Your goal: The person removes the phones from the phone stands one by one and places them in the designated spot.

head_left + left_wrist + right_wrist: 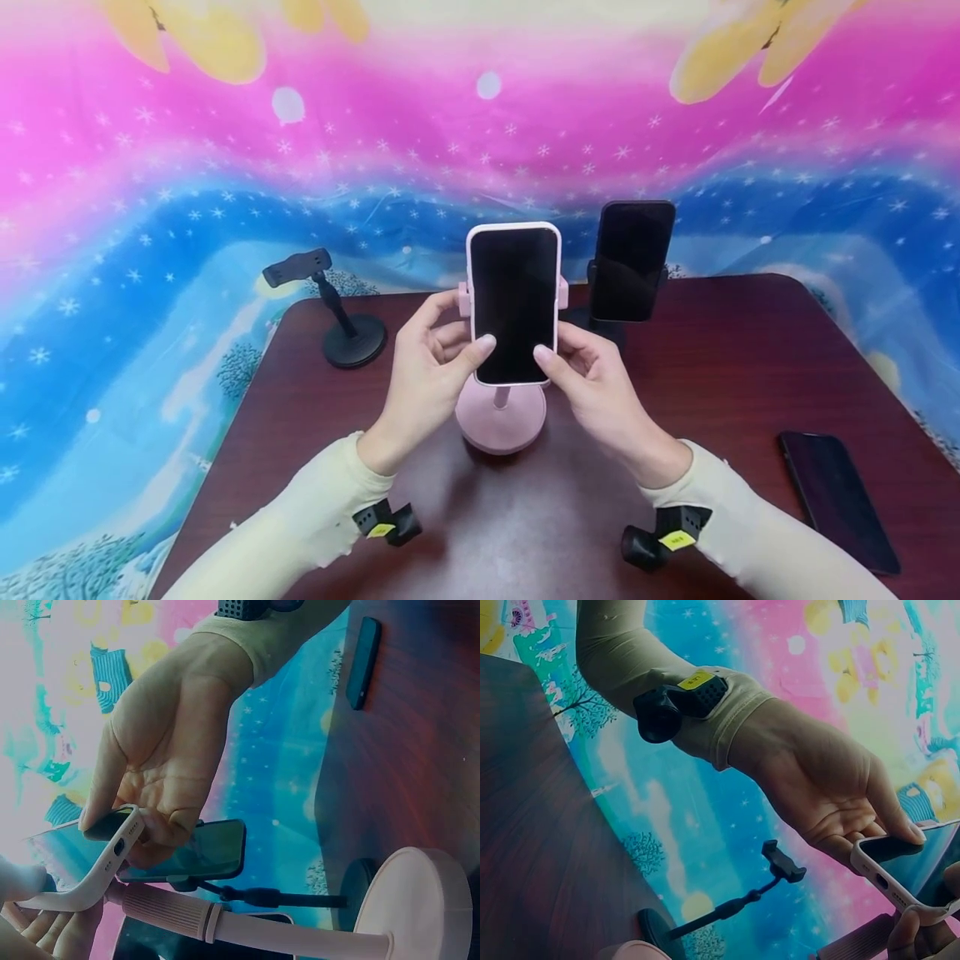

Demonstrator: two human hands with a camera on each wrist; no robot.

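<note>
A phone in a white case (516, 300) stands upright in the pink clamp (465, 300) of a phone stand, over its round pink base (501, 421). My left hand (423, 367) holds the phone's lower left edge, thumb on the dark screen and fingers behind. On the opposite edge my right hand (611, 396) grips it the same way. The left wrist view shows the right hand (176, 739) at the case's bottom end and the ribbed pink stem (165, 909) below. In the right wrist view the left hand (825, 784) pinches the case's other corner.
To the back left stands a black phone stand (354, 342) with a bare clamp. Behind on the right, another black stand carries a black phone (633, 262). A dark phone (836, 500) lies flat on the brown table (720, 367) at the right. A patterned cloth (420, 150) hangs behind.
</note>
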